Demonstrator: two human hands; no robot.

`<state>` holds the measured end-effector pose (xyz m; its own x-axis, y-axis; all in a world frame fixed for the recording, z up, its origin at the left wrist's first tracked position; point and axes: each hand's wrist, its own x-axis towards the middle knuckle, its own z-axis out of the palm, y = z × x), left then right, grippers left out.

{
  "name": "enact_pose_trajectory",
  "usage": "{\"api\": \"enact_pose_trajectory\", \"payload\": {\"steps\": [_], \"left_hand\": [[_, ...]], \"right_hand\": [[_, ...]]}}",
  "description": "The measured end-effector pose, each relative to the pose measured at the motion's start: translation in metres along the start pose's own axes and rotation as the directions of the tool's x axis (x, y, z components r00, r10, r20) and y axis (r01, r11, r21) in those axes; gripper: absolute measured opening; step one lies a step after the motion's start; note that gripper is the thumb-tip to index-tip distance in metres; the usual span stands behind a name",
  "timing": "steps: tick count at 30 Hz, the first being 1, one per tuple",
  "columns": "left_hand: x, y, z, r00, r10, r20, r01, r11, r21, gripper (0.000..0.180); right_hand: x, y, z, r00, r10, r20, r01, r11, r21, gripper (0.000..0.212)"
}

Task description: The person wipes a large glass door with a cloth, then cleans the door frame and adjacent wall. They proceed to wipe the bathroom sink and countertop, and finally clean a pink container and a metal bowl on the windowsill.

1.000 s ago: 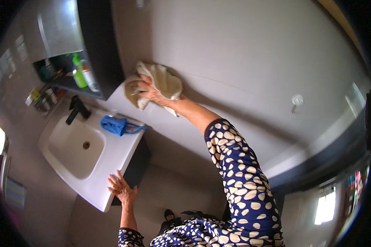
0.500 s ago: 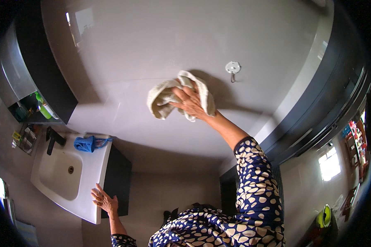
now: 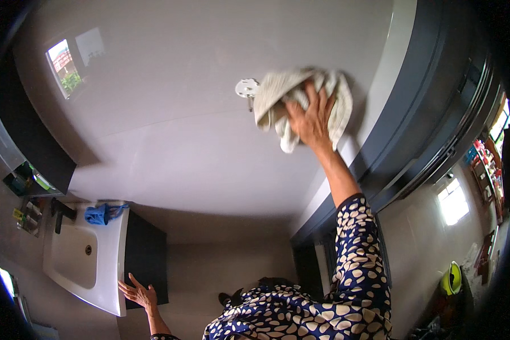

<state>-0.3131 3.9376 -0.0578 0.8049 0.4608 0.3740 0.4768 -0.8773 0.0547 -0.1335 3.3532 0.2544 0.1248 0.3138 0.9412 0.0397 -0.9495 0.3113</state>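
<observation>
In the head view, my right hand [image 3: 310,116] sits in the upper middle of the frame, fingers spread flat over a crumpled pale cloth [image 3: 283,99] and pressing it against the glossy grey wall [image 3: 181,141]. The cloth touches a small round white hook [image 3: 246,88] just to its left. At the lower left, my left hand [image 3: 137,293] rests with fingers spread on the edge of the white sink [image 3: 105,266], holding nothing. A blue rag [image 3: 99,213] lies on the sink's far rim.
</observation>
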Motion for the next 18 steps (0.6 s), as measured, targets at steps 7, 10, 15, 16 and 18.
{"api": "enact_pose_trajectory", "payload": {"steps": [7, 10, 15, 16, 18], "left_hand": [[-0.021, 0.038, -0.003, 0.999, -0.004, 0.033, 0.007, 0.998, -0.066, 0.088], [-0.035, 0.055, -0.002, 0.996, 0.024, 0.088, -0.014, 0.994, -0.104, 0.085], [-0.065, 0.064, 0.001, 0.982, 0.004, 0.19, 0.022, 0.991, -0.135, 0.079], [-0.069, 0.063, -0.003, 0.975, -0.005, 0.223, 0.043, 0.985, -0.165, 0.077], [-0.081, 0.063, 0.0, 0.957, -0.029, 0.288, 0.079, 0.983, -0.163, 0.074]], "right_hand": [[-0.009, 0.033, 0.017, 0.921, 0.337, -0.195, -0.352, 0.935, -0.047, 0.041], [-0.075, 0.013, 0.032, 0.846, 0.532, -0.03, -0.533, 0.844, -0.051, 0.031], [-0.148, -0.025, 0.052, 0.547, 0.783, 0.296, -0.77, 0.609, -0.19, 0.037], [-0.155, -0.035, 0.051, 0.466, 0.859, 0.212, -0.862, 0.495, -0.11, 0.038], [-0.155, -0.048, 0.043, 0.201, 0.966, 0.163, -0.979, 0.204, -0.004, 0.041]]}}
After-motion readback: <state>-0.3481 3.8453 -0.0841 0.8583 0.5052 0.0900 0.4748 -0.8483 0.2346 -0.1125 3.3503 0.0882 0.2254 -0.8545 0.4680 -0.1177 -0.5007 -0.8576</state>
